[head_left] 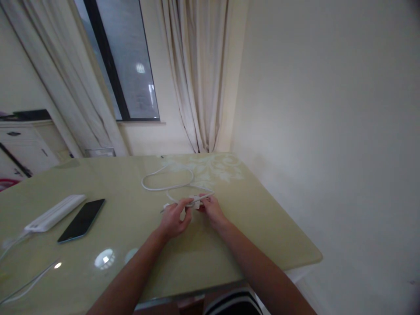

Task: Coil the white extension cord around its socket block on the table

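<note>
A white cable (164, 186) lies looped on the glossy green table (262, 227), its near end running into my hands. My left hand (173, 218) is closed round the cable near a small white plug end. My right hand (211, 209) pinches the same cable bundle from the right side. Both hands meet just above the tabletop, fingers curled, with a folded stretch of cable between them.
A white power strip (54, 213) and a dark phone (82, 220) lie at the left. Another white cord (29, 284) trails along the near left edge. A wall stands close on the right; curtains, a window and a white cabinet (22, 146) are behind.
</note>
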The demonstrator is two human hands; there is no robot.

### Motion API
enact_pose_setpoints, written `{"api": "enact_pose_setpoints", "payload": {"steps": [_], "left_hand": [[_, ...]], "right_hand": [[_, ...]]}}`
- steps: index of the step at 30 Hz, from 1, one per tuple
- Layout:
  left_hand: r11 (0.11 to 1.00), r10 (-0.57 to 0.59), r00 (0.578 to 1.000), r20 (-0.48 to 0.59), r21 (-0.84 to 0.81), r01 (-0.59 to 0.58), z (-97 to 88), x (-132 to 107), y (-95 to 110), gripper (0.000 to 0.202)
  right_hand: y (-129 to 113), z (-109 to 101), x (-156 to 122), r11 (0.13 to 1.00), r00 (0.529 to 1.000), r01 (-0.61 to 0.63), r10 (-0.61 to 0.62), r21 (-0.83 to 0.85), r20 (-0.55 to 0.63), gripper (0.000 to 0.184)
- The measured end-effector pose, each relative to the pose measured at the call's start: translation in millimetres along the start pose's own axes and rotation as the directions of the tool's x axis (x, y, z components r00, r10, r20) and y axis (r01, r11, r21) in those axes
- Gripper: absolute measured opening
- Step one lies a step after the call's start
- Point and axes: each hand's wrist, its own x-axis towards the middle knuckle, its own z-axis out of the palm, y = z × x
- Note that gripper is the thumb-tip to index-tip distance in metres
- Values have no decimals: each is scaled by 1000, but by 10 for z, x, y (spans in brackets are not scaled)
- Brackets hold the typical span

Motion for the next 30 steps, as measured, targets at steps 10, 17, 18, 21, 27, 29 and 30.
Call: {"api": "enact_pose_setpoints", "payload": {"steps": [10,17,18,21,27,29,30], "left_hand": [[935,-269,951,150,-195,295,76,84,-16,41],[898,-324,920,220,-233,373,99,142,-100,53],[906,-320,916,243,-203,371,96,142,-117,48],[929,-311,909,279,-112,352,92,124,-146,42],[934,-335,938,88,-102,344,123,87,-124,38],[937,-306,952,-33,-189,295,121,82,-116,38],[941,-281,955,-95,-224,254,114,80,-113,38]], "right_hand": [[-202,64,-73,919,999,-39,46,393,-9,25],[-394,18,-145,864,999,-38,19,502,43,20],[-398,19,-135,876,999,-31,21,481,25,19],[-354,9,-81,921,997,-9,37,390,-64,22],[-181,-79,43,957,975,-24,87,289,-205,26],[-147,-121,74,968,966,-40,101,248,-238,26],[-136,-141,84,974,965,-43,98,222,-243,26]]}}
